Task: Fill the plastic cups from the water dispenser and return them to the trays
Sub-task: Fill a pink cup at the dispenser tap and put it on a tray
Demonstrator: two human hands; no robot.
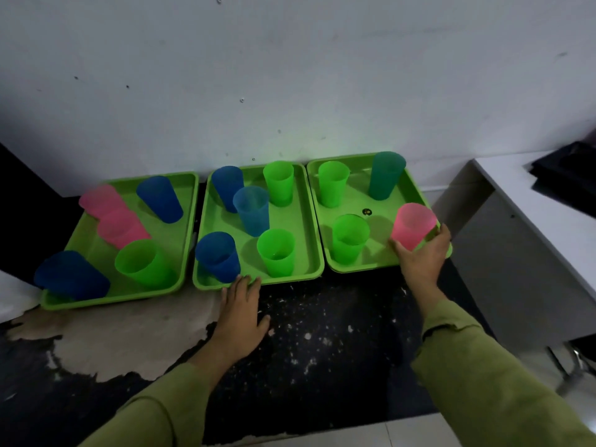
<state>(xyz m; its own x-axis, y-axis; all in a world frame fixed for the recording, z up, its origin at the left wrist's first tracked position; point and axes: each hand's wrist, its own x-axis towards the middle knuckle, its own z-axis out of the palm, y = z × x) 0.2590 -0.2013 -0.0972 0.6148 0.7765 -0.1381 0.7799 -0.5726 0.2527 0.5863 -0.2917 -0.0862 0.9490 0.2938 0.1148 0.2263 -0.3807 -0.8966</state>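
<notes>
Pink cup (414,224) is gripped by the right hand (421,256) at the 4 o'clock corner of the right tray (361,269). Any water inside cannot be judged through its tinted wall. Left hand (240,314) is laid flat, fingers straight, against the middle tray's (290,280) 6 o'clock rim. Bare counter (322,333) is seen at 6 o'clock.

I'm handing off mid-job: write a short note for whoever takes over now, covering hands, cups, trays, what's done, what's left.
Left hand: open, flat on the counter, fingertips at the front rim of the middle tray.
Right hand: grip round the pink cup at the front right corner of the right tray; whether the cup rests on the tray is unclear.
Cups: five stand on the left tray, five on the middle, three more on the right.
Done: cannot tell; fill levels are unreadable.
Left: dispenser out of view; fill any empty cups, return them.
</notes>
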